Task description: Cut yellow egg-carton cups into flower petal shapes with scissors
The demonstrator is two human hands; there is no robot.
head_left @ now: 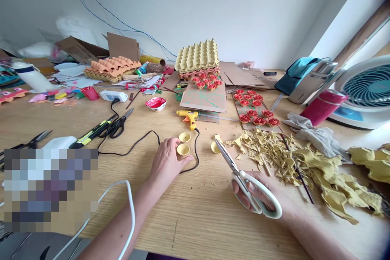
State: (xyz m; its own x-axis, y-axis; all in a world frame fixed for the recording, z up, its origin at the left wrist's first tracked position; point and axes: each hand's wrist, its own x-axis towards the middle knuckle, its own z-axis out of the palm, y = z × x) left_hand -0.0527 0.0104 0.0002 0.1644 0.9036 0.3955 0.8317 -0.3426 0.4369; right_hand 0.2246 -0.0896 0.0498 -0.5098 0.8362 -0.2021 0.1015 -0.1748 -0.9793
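My left hand rests palm down on the wooden table, fingers curled beside a small yellow paper cup; a second yellow cup lies just beyond it. Whether the fingertips touch the near cup is unclear. My right hand grips white-handled scissors whose blades point up and left toward a yellow cut piece. A black cable runs under my left fingers to a yellow glue gun.
Yellow egg-carton scraps pile at the right. Red paper roses sit on cardboard behind, beside stacked egg trays. Black scissors, a red paint dish, a fan and a white cable also lie around.
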